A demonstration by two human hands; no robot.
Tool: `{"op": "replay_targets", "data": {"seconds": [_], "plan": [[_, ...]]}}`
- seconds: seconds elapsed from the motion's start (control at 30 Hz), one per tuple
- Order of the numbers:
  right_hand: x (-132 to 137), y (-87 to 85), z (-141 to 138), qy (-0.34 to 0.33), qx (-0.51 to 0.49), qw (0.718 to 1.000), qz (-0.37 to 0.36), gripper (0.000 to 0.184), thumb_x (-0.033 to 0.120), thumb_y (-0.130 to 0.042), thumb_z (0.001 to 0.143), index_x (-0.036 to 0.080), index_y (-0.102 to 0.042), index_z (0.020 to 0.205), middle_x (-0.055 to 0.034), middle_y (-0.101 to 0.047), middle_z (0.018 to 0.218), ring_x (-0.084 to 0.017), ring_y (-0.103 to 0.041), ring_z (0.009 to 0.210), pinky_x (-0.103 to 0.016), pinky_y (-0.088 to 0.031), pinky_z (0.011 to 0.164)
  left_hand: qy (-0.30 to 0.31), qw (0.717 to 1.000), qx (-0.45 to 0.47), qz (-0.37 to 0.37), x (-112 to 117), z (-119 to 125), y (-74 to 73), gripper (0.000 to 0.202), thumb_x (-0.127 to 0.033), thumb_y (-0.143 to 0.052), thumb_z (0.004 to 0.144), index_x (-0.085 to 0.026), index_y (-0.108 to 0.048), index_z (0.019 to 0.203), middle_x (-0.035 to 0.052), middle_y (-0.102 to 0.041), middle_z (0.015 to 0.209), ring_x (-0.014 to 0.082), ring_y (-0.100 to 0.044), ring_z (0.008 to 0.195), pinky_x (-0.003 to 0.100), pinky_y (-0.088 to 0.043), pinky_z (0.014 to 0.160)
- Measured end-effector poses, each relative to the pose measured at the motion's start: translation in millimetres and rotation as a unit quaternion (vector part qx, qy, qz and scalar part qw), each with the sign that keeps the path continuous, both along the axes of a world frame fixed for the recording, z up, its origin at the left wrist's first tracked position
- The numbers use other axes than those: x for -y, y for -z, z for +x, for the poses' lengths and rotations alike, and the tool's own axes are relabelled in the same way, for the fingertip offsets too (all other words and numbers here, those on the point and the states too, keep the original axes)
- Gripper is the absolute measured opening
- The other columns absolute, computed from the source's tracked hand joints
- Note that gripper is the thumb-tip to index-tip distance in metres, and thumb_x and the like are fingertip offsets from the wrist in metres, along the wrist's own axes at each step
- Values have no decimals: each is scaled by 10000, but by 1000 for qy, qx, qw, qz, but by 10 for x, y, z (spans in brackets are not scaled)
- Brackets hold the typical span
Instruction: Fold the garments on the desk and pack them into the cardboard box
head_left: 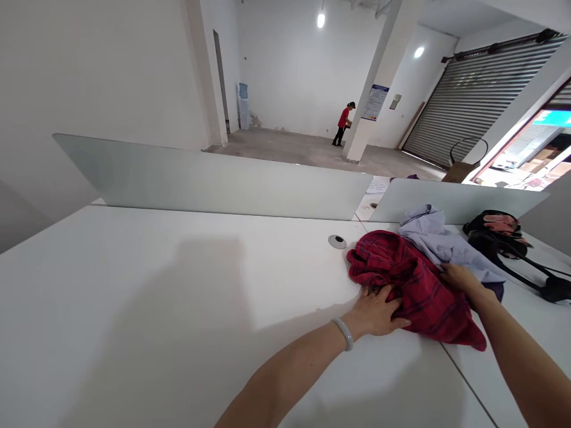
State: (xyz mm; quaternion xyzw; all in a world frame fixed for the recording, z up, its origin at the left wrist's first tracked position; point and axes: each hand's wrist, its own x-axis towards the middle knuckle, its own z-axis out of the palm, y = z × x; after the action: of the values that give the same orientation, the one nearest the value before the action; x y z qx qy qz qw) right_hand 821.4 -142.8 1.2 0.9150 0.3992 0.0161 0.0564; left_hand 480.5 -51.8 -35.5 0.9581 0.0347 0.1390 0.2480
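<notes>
A crumpled red plaid shirt (423,291) lies in a heap on the white table (178,309). My left hand (377,312), with a pale bangle at the wrist, rests against the shirt's near left edge. Its fingers are spread, the tips touching the cloth and the thumb apart. On the shirt's right side, my right hand (459,280) is closed on the fabric, its fingertips partly hidden. Right behind the shirt, a light lavender garment (439,241) lies bunched up, close to my right hand. A bit of dark purple cloth (496,290) shows beside my right forearm.
A low frosted divider (232,184) runs along the table's back. Near it sits a round cable grommet (337,241). At the right lie a black bag (488,244) with pinkish items and black straps. Farther off, a person in red (343,122) stands by a pillar.
</notes>
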Motion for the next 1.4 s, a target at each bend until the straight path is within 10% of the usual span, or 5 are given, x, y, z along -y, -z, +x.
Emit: {"op": "replay_targets", "data": {"seconds": [0.3,0.5,0.83,1.13,1.4], "plan": [[963,-197,-329,40,-27,995,-89,134,255,-470,699,239,-601,673,-183,-670,898,-354,-655,879,-481,-483,781,12,997,43,-70,113,-236,-188,337,-413,-586,848,-113,-622,998,99,-542,1098,195,-544,996,303,-444,895],[159,-618,-1382,-145,28,988,47,431,474,-346,875,188,-648,989,-168,-655,1010,-327,-622,956,-440,-459,840,46,998,41,-22,227,-1119,-452,144,-302,-637,776,-162,-621,809,58,-529,993,161,-544,837,305,-446,834],[-708,-283,-2897,-269,-146,952,21,337,294,-541,777,150,-649,1062,-112,-675,1032,-242,-617,942,-320,-445,839,-134,982,-87,-103,-233,-3347,-864,327,-429,-364,943,-220,-563,1096,51,-595,1029,188,-567,900,307,-435,808],[-289,-1794,-3851,-375,-256,833,316,269,476,-487,855,226,-572,906,-15,-642,896,-189,-596,839,-310,-479,761,-167,964,-38,-203,-433,-3196,-629,635,-345,-630,764,-199,-390,1334,69,-592,1134,227,-559,1031,341,-436,901],[611,-2756,-3084,-215,-77,835,500,583,660,-204,864,354,-390,1325,-113,-600,1184,-237,-638,904,-425,-487,682,-345,929,16,-134,-282,-3338,-841,553,-134,-581,723,-167,-455,1260,104,-519,1099,224,-544,1000,339,-432,905]]}}
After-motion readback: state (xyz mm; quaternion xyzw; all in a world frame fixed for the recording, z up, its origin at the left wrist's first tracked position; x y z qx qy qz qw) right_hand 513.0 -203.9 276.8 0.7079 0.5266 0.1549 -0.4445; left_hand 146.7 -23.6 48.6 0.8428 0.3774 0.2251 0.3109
